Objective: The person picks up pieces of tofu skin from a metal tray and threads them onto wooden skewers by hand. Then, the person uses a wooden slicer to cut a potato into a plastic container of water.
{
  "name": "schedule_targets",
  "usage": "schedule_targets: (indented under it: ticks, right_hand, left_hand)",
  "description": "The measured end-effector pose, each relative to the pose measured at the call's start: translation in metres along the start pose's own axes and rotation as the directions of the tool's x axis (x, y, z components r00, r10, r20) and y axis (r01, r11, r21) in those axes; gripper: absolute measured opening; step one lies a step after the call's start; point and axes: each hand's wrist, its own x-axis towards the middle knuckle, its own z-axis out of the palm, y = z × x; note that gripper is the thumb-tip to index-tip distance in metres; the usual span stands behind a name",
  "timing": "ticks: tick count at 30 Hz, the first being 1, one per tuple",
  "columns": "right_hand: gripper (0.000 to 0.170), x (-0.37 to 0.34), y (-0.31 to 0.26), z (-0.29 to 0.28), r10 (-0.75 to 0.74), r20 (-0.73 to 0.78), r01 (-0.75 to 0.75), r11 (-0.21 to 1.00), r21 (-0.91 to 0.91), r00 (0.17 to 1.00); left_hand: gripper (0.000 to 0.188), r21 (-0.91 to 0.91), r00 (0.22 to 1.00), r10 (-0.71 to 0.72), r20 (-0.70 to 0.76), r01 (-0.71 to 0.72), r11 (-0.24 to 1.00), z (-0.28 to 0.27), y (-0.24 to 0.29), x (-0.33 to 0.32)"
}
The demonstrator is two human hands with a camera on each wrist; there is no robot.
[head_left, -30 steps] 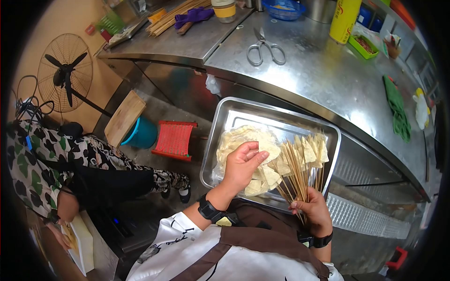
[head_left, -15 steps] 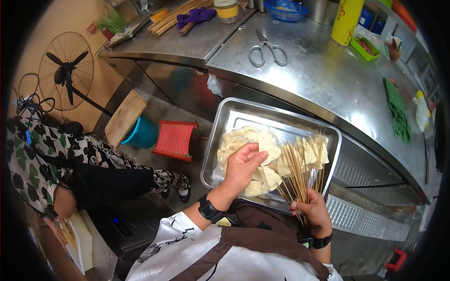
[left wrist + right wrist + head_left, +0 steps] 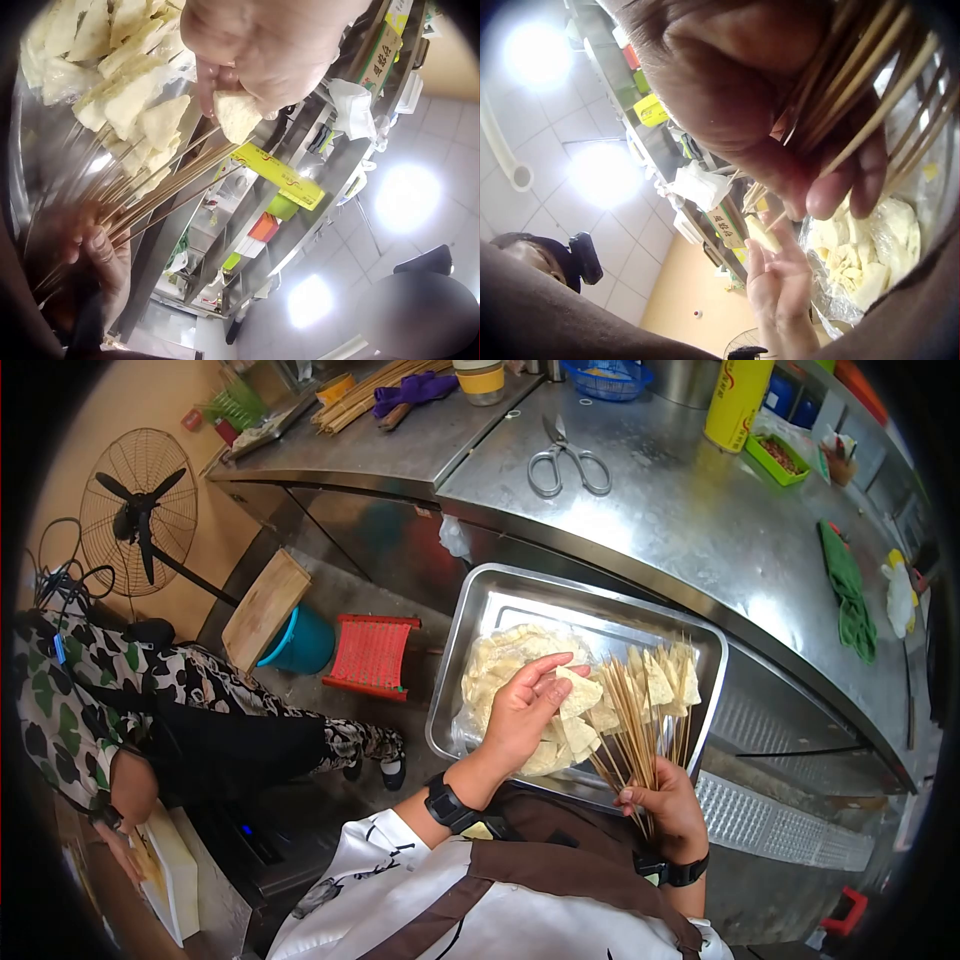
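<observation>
My left hand (image 3: 520, 720) pinches a pale yellow triangular piece (image 3: 578, 693) between thumb and fingers, over the metal tray (image 3: 470, 600). In the left wrist view that piece (image 3: 237, 116) is beside the tips of the thin wooden sticks (image 3: 176, 176). My right hand (image 3: 672, 812) grips a bundle of these sticks (image 3: 630, 735) at the tray's near right edge. Several sticks carry similar pieces (image 3: 660, 685) near their upper ends. A heap of loose pieces (image 3: 500, 665) lies on clear plastic in the tray's left half.
A steel counter (image 3: 640, 510) runs beyond the tray, bearing scissors (image 3: 567, 460), a yellow canister (image 3: 735, 405) and a green cloth (image 3: 848, 595). To the left are a red stool (image 3: 370, 655), a teal bucket (image 3: 303, 643), a fan (image 3: 140, 510) and another person (image 3: 190, 710).
The piece in my left hand now shows more of its face, and the fingers are extended farther over it. The right hand and its sticks stay nearly in place.
</observation>
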Motion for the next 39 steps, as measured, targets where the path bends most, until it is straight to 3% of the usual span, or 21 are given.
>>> schedule_targets:
  ticks: [3,5,15,36,39]
  right_hand:
    - [0.026,0.0,-0.001,0.0,0.007,0.006,-0.007,1.0,-0.015,1.0]
    - [0.025,0.0,0.0,-0.001,0.011,0.008,-0.011,1.0,-0.028,1.0]
    - [0.022,0.001,0.003,-0.002,0.002,0.001,-0.002,1.0,-0.019,1.0]
    - [0.024,0.0,0.003,-0.003,0.01,0.01,-0.01,1.0,0.004,1.0]
    - [0.025,-0.001,0.001,-0.004,0.02,0.023,-0.021,1.0,0.022,1.0]
  left_hand:
    - [0.025,0.05,0.997,0.018,0.07,-0.021,0.999,-0.001,0.005,0.002]
    - [0.025,0.063,0.992,-0.061,0.108,0.054,0.997,-0.005,0.003,0.003]
    - [0.021,0.015,0.986,-0.104,0.127,0.103,0.995,-0.001,-0.006,-0.001]
    - [0.021,0.035,0.976,-0.193,0.098,0.19,0.981,0.011,-0.019,-0.014]
    - [0.02,-0.006,0.973,-0.23,0.008,0.23,0.973,0.012,-0.023,-0.013]
